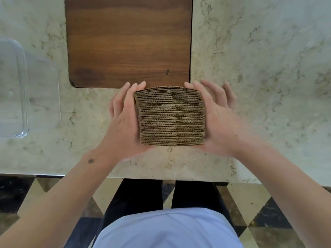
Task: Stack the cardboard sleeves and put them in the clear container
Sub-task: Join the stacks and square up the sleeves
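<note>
A thick stack of cardboard sleeves (171, 116) was held between the two hands above the near part of a marble counter (250, 68). The stack was seen edge-on from above, its corrugated edges lined up in tidy rows, with a faint seam running down the middle. The left hand (125, 119) was pressed flat against the left side of the stack, its fingers (133, 86) stretched along the edge and reaching past the far corner. The right hand (218, 119) was pressed against the right side in the same way, its fingers spread and somewhat blurred. The stack was thus clamped from both sides by the palms; whether its underside touched the counter could not be told. A dark wooden board (128, 42) lay on the counter just beyond the stack, its near edge close to the fingertips. The clear container (23, 90) stood at the left edge of the view, well apart from the stack, and nothing could be made out inside it. Below the counter edge, a checkered floor (250, 203), dark trousers (132, 203) and a pale blue shirt (168, 230) were seen.
</note>
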Motion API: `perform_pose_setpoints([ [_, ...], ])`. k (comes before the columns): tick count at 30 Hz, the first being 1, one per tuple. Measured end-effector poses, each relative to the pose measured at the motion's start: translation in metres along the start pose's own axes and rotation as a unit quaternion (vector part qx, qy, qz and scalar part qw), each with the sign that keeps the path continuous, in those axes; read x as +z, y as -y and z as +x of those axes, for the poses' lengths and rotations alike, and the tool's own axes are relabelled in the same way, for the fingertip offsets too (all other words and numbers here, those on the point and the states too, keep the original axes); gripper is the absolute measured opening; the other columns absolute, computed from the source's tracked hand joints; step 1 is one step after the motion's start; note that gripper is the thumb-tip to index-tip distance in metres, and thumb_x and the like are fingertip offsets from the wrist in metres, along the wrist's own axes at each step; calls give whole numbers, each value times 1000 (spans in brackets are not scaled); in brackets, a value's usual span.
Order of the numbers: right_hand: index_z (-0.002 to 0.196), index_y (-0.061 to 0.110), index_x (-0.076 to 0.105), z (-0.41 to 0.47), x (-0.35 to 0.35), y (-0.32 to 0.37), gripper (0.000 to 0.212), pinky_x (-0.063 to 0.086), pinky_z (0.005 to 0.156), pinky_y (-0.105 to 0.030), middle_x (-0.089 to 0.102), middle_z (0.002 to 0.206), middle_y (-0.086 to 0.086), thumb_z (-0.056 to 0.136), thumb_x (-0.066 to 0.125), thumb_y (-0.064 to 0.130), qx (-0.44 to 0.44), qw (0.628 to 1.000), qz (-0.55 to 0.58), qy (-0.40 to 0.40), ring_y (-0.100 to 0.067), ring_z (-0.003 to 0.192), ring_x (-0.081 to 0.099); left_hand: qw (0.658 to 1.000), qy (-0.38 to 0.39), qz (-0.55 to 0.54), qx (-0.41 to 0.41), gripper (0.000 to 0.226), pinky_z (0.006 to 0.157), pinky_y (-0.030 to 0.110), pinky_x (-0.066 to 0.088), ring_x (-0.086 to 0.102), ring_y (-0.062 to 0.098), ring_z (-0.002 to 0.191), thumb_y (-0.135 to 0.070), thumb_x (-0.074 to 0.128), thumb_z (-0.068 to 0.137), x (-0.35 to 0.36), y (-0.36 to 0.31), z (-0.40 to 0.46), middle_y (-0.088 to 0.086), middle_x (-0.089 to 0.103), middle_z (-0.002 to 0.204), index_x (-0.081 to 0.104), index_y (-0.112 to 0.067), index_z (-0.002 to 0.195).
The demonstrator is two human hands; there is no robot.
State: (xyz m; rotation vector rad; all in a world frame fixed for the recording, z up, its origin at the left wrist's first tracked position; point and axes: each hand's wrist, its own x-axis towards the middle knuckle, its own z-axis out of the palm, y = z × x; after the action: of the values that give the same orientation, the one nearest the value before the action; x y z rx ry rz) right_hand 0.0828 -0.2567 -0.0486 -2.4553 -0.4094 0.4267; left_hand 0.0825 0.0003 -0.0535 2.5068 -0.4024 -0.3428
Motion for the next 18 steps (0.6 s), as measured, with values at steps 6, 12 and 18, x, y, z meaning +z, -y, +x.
perform_pose_setpoints([
  [6,157,10,23,-7,5,1,113,0,122,-62,43,150,6,73,72,66,-5,999,-11,-39,-26,155,16,1000,-6,-17,2,113,118,62,21,22,31,150,-56,76,74,0,-5,-6,14,37,157,21,3,152],
  [12,162,15,14,-7,9,1,116,-6,123,-59,43,150,19,75,65,72,15,999,-13,-26,-24,158,0,1000,10,11,-14,122,121,65,13,12,35,157,-67,71,75,3,-7,-8,12,26,166,19,6,156],
  [18,162,4,14,-7,8,2,117,-2,121,-64,38,151,16,78,62,69,-3,999,-25,-36,-27,159,-1,999,13,42,-23,127,127,54,3,-1,27,161,-75,62,78,3,-6,-8,10,15,172,7,4,161],
])
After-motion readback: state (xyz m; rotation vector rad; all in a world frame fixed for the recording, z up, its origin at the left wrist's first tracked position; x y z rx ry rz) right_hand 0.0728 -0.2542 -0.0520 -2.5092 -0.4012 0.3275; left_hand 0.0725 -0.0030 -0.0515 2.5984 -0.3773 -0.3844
